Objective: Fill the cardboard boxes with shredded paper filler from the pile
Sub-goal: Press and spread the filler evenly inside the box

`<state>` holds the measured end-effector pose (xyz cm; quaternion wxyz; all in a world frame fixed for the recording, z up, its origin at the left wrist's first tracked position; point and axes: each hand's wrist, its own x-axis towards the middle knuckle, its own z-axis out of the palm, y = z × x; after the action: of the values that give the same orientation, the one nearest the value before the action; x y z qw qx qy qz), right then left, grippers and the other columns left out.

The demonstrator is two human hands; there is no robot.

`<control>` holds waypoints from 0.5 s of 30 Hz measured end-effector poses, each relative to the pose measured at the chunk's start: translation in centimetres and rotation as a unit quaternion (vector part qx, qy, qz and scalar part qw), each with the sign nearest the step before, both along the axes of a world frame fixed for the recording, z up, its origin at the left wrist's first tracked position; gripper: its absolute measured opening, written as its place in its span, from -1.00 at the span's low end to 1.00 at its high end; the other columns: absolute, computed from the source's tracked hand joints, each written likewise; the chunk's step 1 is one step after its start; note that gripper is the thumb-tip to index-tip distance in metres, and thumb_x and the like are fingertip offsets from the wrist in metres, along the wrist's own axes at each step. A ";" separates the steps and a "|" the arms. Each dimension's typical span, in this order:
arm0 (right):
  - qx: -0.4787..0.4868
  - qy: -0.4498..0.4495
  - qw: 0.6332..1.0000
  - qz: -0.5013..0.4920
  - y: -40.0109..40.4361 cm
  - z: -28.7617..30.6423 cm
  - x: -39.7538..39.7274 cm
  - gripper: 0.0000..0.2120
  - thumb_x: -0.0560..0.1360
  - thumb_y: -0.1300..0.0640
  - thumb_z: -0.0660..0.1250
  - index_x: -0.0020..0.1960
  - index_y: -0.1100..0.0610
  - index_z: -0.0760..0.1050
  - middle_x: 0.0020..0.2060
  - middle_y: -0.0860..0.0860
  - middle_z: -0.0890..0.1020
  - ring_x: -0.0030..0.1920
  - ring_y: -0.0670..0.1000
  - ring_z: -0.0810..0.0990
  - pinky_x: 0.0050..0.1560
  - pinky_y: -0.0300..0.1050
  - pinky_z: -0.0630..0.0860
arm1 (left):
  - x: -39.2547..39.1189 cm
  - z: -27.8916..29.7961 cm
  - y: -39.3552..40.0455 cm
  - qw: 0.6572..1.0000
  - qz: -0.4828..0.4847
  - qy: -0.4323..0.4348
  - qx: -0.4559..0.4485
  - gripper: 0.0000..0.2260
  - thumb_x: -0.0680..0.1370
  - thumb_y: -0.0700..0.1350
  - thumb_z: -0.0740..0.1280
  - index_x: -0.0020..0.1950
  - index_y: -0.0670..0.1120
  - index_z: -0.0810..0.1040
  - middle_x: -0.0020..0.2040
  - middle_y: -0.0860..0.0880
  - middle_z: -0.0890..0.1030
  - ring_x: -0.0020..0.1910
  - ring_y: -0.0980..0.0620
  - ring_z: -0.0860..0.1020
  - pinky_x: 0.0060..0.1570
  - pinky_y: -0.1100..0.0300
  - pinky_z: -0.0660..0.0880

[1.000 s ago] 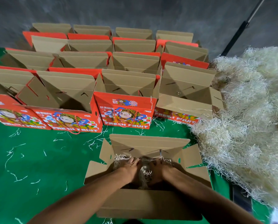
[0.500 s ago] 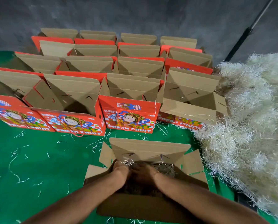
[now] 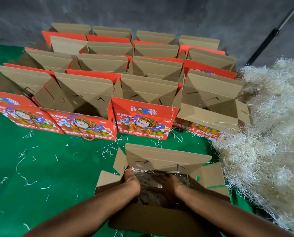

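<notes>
An open cardboard box (image 3: 168, 158) stands on the green floor right in front of me, its flaps spread outward. Shredded paper filler (image 3: 148, 190) lies inside it in shadow. Both my hands are down in this box. My left hand (image 3: 131, 179) presses the filler by the box's left wall, and my right hand (image 3: 166, 183) lies flat on the filler in the middle. The big pale pile of shredded paper (image 3: 266, 134) spreads along the right side, close to the box.
Several open red "Fresh Fruit" boxes (image 3: 142, 120) stand in rows behind the near box, back to a grey wall. Loose paper strands litter the green floor covering (image 3: 48, 168). A dark pole (image 3: 269, 38) leans at the far right.
My hands have pushed deeper into the box and moved apart, the left one toward the left wall. The filler sits lower than before.
</notes>
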<state>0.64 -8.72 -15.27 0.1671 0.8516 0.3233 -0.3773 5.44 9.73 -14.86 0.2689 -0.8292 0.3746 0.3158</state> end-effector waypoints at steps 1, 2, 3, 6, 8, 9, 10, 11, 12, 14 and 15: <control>-0.012 0.006 1.000 -0.002 -0.3 0.2 0.0 -0.22 0.53 -0.39 0.14 0.53 -0.35 -0.31 0.60 0.07 -0.23 0.59 0.20 -0.13 0.47 0.28 0.13 | 0.2 -0.6 0.1 0.996 -0.071 -0.041 -0.021 -0.54 0.69 -0.15 0.12 0.59 -0.16 0.13 0.59 -0.13 0.17 0.55 -0.04 0.15 0.40 0.30 0.16; -0.021 0.020 0.999 -0.022 -0.7 0.3 0.1 -0.22 0.53 -0.41 0.12 0.54 -0.34 -0.30 0.60 0.08 -0.20 0.59 0.21 -0.10 0.46 0.29 0.14 | 0.2 0.0 0.1 0.994 -0.084 -0.044 0.053 -0.52 0.69 -0.14 0.12 0.60 -0.14 0.12 0.60 -0.11 0.16 0.55 -0.02 0.14 0.46 0.22 0.11; -0.027 0.026 0.998 -0.041 -1.2 0.3 0.1 -0.22 0.53 -0.41 0.12 0.54 -0.33 -0.29 0.60 0.08 -0.18 0.59 0.22 -0.10 0.47 0.31 0.10 | 0.5 0.3 0.6 0.980 -0.156 -0.063 0.106 -0.52 0.68 -0.12 0.12 0.60 -0.12 0.12 0.60 -0.09 0.17 0.55 -0.01 0.15 0.47 0.18 0.09; -0.058 0.043 0.994 -0.083 -2.2 1.2 -0.4 -0.17 0.51 -0.41 0.16 0.57 -0.27 -0.25 0.61 0.09 -0.13 0.59 0.23 -0.10 0.50 0.32 0.03 | -0.3 0.2 1.3 0.972 -0.179 -0.060 0.139 -0.51 0.67 -0.05 0.19 0.59 -0.05 0.20 0.58 -0.07 0.21 0.52 -0.03 0.19 0.47 0.14 0.10; -0.043 0.039 0.991 -0.117 -2.0 2.5 -0.5 -0.22 0.54 -0.32 0.22 0.61 -0.16 -0.09 0.59 0.11 0.04 0.56 0.22 0.08 0.46 0.24 0.21 | -1.3 0.0 0.6 0.990 -0.059 -0.060 0.116 -0.55 0.66 -0.02 0.20 0.55 -0.05 0.30 0.55 -0.09 0.28 0.49 -0.06 0.24 0.46 0.08 0.13; 0.001 0.024 0.989 -0.146 -2.0 3.4 -0.5 -0.33 0.58 -0.19 0.25 0.59 -0.07 0.09 0.54 0.13 0.22 0.49 0.20 0.26 0.40 0.17 0.34 | -1.4 0.6 0.3 0.992 -0.038 -0.057 0.104 -0.58 0.64 -0.02 0.22 0.50 -0.06 0.37 0.51 -0.12 0.34 0.47 -0.09 0.29 0.44 0.04 0.17; 0.054 -0.003 0.984 -0.170 -2.0 4.2 -0.6 -0.50 0.61 -0.04 0.25 0.51 0.03 0.28 0.43 0.14 0.40 0.37 0.17 0.41 0.34 0.12 0.42 | -1.5 1.3 0.0 0.995 -0.020 -0.047 0.089 -0.62 0.62 -0.04 0.24 0.43 -0.08 0.46 0.44 -0.15 0.44 0.41 -0.12 0.37 0.39 0.00 0.24; 0.099 -0.031 0.979 -0.175 -1.9 5.1 -0.6 -0.64 0.64 0.08 0.21 0.41 0.12 0.41 0.32 0.15 0.49 0.28 0.14 0.49 0.31 0.07 0.44 | -1.7 2.4 -0.2 0.997 -0.019 -0.046 0.063 -0.68 0.60 -0.05 0.28 0.33 -0.10 0.53 0.33 -0.17 0.53 0.32 -0.14 0.47 0.30 -0.02 0.34; 0.129 -0.055 0.976 -0.169 -1.8 5.8 -0.6 -0.71 0.64 0.15 0.16 0.32 0.18 0.47 0.26 0.17 0.53 0.25 0.14 0.50 0.32 0.06 0.44 | -1.8 3.5 -0.6 0.998 -0.039 -0.052 0.022 -0.73 0.57 -0.07 0.31 0.23 -0.12 0.58 0.21 -0.17 0.61 0.20 -0.16 0.55 0.18 -0.01 0.42; 0.160 -0.087 0.970 -0.161 -1.8 6.3 -0.6 -0.73 0.62 0.21 0.16 0.26 0.19 0.52 0.23 0.17 0.55 0.27 0.16 0.50 0.32 0.09 0.43 | -2.0 5.2 -1.3 0.991 -0.089 -0.050 -0.082 -0.83 0.52 -0.11 0.35 0.07 -0.13 0.63 0.00 -0.15 0.68 0.01 -0.16 0.64 -0.10 0.01 0.48; 0.162 -0.087 0.967 -0.177 -1.6 6.3 -0.5 -0.73 0.62 0.18 0.17 0.24 0.16 0.54 0.21 0.15 0.57 0.26 0.16 0.51 0.29 0.06 0.45 | -2.1 5.6 -1.7 0.986 -0.102 -0.043 -0.123 -0.87 0.51 -0.14 0.36 0.01 -0.12 0.63 -0.07 -0.15 0.69 -0.05 -0.16 0.66 -0.17 0.01 0.51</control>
<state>0.16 -10.28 -8.98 -0.0153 0.9405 0.2082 -0.2680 3.30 8.02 -9.29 0.2110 -0.8263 0.4814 0.2026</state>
